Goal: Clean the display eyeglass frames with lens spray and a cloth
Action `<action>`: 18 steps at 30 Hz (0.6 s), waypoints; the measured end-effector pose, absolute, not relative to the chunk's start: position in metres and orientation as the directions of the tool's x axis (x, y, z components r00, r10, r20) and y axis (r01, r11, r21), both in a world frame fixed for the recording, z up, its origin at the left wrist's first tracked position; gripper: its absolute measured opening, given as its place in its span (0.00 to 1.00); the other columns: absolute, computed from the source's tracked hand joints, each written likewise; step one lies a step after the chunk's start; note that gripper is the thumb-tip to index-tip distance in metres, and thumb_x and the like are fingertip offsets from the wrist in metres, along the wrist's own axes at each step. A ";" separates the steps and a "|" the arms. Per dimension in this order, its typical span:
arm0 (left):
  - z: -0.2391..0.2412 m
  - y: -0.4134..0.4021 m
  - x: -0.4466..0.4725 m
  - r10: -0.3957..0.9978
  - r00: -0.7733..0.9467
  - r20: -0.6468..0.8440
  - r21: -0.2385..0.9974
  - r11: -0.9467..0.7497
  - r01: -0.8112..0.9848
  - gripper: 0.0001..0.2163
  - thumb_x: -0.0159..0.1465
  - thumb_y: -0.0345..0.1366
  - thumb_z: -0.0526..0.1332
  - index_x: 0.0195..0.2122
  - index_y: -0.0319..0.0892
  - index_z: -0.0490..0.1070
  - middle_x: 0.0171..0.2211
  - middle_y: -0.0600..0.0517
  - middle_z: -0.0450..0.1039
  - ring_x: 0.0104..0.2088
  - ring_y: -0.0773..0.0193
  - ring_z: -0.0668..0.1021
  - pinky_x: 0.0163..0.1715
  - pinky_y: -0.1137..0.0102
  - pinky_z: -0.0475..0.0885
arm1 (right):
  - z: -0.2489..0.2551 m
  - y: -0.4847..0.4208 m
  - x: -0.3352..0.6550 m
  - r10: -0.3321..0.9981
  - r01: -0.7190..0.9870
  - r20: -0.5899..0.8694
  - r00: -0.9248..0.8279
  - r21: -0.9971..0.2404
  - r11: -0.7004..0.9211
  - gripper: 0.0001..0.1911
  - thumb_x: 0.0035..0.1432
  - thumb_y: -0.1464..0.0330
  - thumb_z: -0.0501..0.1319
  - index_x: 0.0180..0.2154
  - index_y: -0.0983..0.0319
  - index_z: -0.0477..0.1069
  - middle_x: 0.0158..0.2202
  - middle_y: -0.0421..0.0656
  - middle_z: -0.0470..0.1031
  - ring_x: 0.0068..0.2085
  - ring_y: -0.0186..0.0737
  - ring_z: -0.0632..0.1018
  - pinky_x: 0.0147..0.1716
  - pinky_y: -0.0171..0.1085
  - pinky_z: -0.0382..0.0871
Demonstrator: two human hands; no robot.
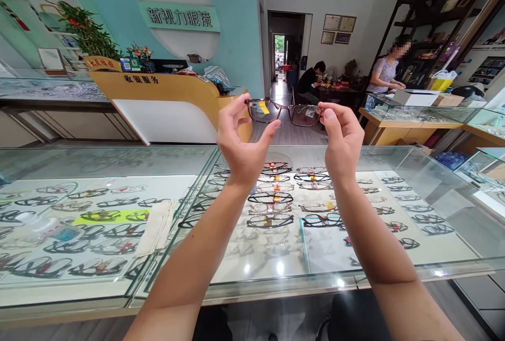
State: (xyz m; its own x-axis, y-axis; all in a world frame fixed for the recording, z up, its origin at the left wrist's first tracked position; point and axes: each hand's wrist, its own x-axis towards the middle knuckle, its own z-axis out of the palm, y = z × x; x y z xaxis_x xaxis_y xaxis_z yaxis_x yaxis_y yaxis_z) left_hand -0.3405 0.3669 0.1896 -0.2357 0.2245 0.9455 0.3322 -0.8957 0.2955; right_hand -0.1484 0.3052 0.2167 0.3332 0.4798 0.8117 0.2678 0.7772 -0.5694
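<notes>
I hold a pair of brown-framed glasses (284, 112) up at arm's length over a glass display counter (276, 272). My left hand (242, 143) pinches the frame's left end between thumb and fingers. My right hand (342, 138) pinches the right end the same way. A small yellow tag sits on the left lens. Under the counter glass lie rows of several other glasses frames (272, 201).
A folded cream cloth (157, 227) and a small clear bottle (43, 225) lie on the left counter section. A yellow reception desk (165, 99) stands beyond. Two people sit at the back, one at a table (311, 80), one behind a right-hand counter (389, 72).
</notes>
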 end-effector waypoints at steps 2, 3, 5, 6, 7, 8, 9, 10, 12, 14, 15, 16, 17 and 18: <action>0.189 0.367 -0.340 0.236 -0.223 0.946 0.298 -0.903 0.308 0.38 0.64 0.59 0.76 0.70 0.53 0.67 0.68 0.41 0.74 0.68 0.44 0.79 0.64 0.48 0.79 | 0.219 0.304 -0.147 0.510 0.223 0.788 0.345 -0.597 0.770 0.17 0.71 0.50 0.66 0.48 0.55 0.83 0.49 0.46 0.86 0.52 0.46 0.86 0.55 0.47 0.83; 0.189 0.367 -0.340 0.240 -0.216 0.946 0.298 -0.908 0.294 0.38 0.64 0.60 0.76 0.70 0.53 0.67 0.68 0.41 0.73 0.68 0.43 0.79 0.65 0.48 0.78 | 0.220 0.303 -0.147 0.520 0.200 0.781 0.346 -0.602 0.773 0.17 0.70 0.51 0.67 0.47 0.55 0.83 0.49 0.46 0.87 0.52 0.45 0.86 0.54 0.47 0.83; 0.190 0.367 -0.341 0.236 -0.208 0.949 0.288 -0.919 0.268 0.39 0.64 0.60 0.76 0.70 0.53 0.66 0.68 0.41 0.73 0.68 0.43 0.79 0.66 0.48 0.78 | 0.220 0.302 -0.147 0.534 0.156 0.774 0.340 -0.606 0.780 0.16 0.69 0.51 0.69 0.47 0.55 0.83 0.49 0.46 0.87 0.52 0.45 0.87 0.55 0.47 0.83; 0.190 0.368 -0.341 0.232 -0.207 0.950 0.281 -0.925 0.255 0.38 0.64 0.60 0.76 0.70 0.53 0.66 0.68 0.41 0.73 0.68 0.44 0.79 0.65 0.48 0.78 | 0.220 0.302 -0.146 0.543 0.136 0.770 0.335 -0.610 0.781 0.15 0.69 0.52 0.69 0.47 0.55 0.83 0.49 0.46 0.87 0.52 0.45 0.87 0.55 0.47 0.83; 0.190 0.368 -0.341 0.230 -0.206 0.951 0.277 -0.930 0.242 0.38 0.64 0.60 0.76 0.70 0.53 0.66 0.68 0.41 0.73 0.68 0.44 0.79 0.65 0.49 0.78 | 0.220 0.303 -0.146 0.554 0.118 0.765 0.329 -0.615 0.780 0.15 0.69 0.52 0.69 0.47 0.55 0.83 0.50 0.46 0.88 0.52 0.45 0.87 0.55 0.47 0.83; 0.190 0.369 -0.341 0.232 -0.204 0.951 0.277 -0.933 0.229 0.38 0.64 0.60 0.76 0.70 0.53 0.66 0.68 0.41 0.73 0.68 0.44 0.79 0.65 0.49 0.79 | 0.219 0.303 -0.146 0.568 0.098 0.758 0.322 -0.623 0.776 0.15 0.69 0.51 0.69 0.47 0.55 0.83 0.50 0.46 0.88 0.52 0.44 0.87 0.55 0.47 0.83; 0.190 0.370 -0.341 0.239 -0.199 0.950 0.281 -0.935 0.216 0.39 0.64 0.61 0.76 0.70 0.53 0.66 0.68 0.41 0.73 0.68 0.44 0.79 0.65 0.49 0.79 | 0.219 0.304 -0.146 0.584 0.075 0.749 0.313 -0.632 0.771 0.16 0.69 0.51 0.68 0.47 0.55 0.83 0.50 0.46 0.88 0.52 0.44 0.87 0.55 0.47 0.83; 0.190 0.370 -0.340 0.249 -0.193 0.949 0.288 -0.936 0.205 0.38 0.64 0.61 0.76 0.70 0.53 0.66 0.69 0.41 0.73 0.68 0.44 0.79 0.65 0.49 0.79 | 0.219 0.305 -0.146 0.600 0.050 0.741 0.302 -0.640 0.767 0.16 0.69 0.51 0.68 0.47 0.54 0.83 0.51 0.45 0.88 0.52 0.44 0.87 0.54 0.47 0.84; 0.190 0.372 -0.340 0.261 -0.189 0.947 0.295 -0.937 0.189 0.38 0.65 0.61 0.75 0.70 0.54 0.66 0.69 0.41 0.73 0.68 0.44 0.80 0.64 0.51 0.79 | 0.218 0.306 -0.146 0.624 -0.006 0.731 0.277 -0.648 0.762 0.16 0.68 0.51 0.69 0.46 0.54 0.83 0.51 0.45 0.88 0.52 0.45 0.88 0.53 0.46 0.84; 0.189 0.374 -0.339 0.259 -0.192 0.947 0.294 -0.937 0.188 0.37 0.66 0.61 0.74 0.70 0.54 0.65 0.68 0.41 0.73 0.68 0.45 0.80 0.62 0.53 0.81 | 0.218 0.308 -0.146 0.637 -0.048 0.727 0.257 -0.648 0.760 0.16 0.68 0.51 0.69 0.46 0.54 0.84 0.50 0.45 0.88 0.52 0.45 0.88 0.51 0.46 0.84; 0.189 0.375 -0.339 0.257 -0.191 0.947 0.293 -0.937 0.191 0.37 0.66 0.62 0.73 0.70 0.54 0.65 0.68 0.41 0.73 0.68 0.45 0.80 0.61 0.53 0.81 | 0.218 0.308 -0.146 0.641 -0.058 0.726 0.249 -0.650 0.758 0.16 0.68 0.50 0.69 0.45 0.54 0.84 0.50 0.45 0.89 0.52 0.45 0.88 0.51 0.45 0.85; 0.189 0.376 -0.340 0.258 -0.186 0.948 0.293 -0.936 0.194 0.36 0.67 0.62 0.73 0.70 0.54 0.65 0.68 0.41 0.73 0.68 0.45 0.80 0.61 0.54 0.82 | 0.218 0.309 -0.146 0.646 -0.061 0.724 0.243 -0.653 0.755 0.16 0.68 0.50 0.69 0.45 0.54 0.83 0.50 0.44 0.88 0.52 0.45 0.88 0.51 0.45 0.85; 0.189 0.377 -0.340 0.260 -0.179 0.949 0.293 -0.936 0.194 0.36 0.67 0.62 0.72 0.70 0.54 0.65 0.68 0.41 0.73 0.68 0.45 0.80 0.60 0.55 0.82 | 0.218 0.309 -0.146 0.650 -0.063 0.721 0.240 -0.656 0.752 0.16 0.68 0.50 0.69 0.45 0.53 0.83 0.50 0.44 0.88 0.52 0.45 0.88 0.50 0.45 0.85; 0.190 0.377 -0.341 0.264 -0.171 0.949 0.295 -0.936 0.192 0.36 0.67 0.62 0.72 0.70 0.54 0.64 0.69 0.41 0.73 0.68 0.45 0.80 0.60 0.55 0.82 | 0.218 0.309 -0.146 0.654 -0.067 0.718 0.238 -0.660 0.749 0.16 0.68 0.49 0.69 0.45 0.53 0.83 0.50 0.44 0.88 0.52 0.45 0.88 0.50 0.45 0.85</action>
